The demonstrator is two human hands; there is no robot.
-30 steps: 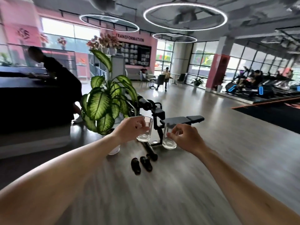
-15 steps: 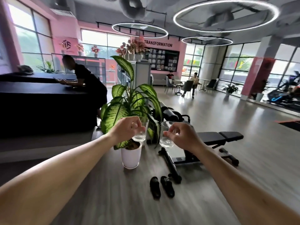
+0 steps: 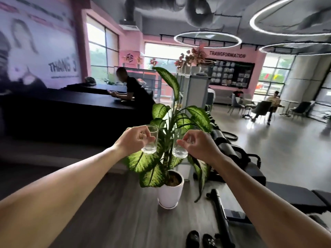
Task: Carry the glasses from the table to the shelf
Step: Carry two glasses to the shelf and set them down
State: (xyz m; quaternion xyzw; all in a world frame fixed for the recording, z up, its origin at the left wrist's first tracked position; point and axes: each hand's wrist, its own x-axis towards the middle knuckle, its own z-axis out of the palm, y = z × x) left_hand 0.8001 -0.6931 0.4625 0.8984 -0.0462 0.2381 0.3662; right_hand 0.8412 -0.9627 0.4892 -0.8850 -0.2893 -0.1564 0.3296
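Two glasses upright, mouths up | left hand (image 3: 133, 140) grips left glass (image 3: 150, 139) | right hand (image 3: 198, 144) grips right glass (image 3: 179, 145)

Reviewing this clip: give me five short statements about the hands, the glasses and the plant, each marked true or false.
1. The left hand holds a clear glass. True.
2. The right hand is empty. False: it holds a second glass.
3. Both glasses look full of water. False: they look empty.
4. The potted plant stands in a white pot. True.
5. The two glasses touch each other. False: plant leaves show in the gap between them.
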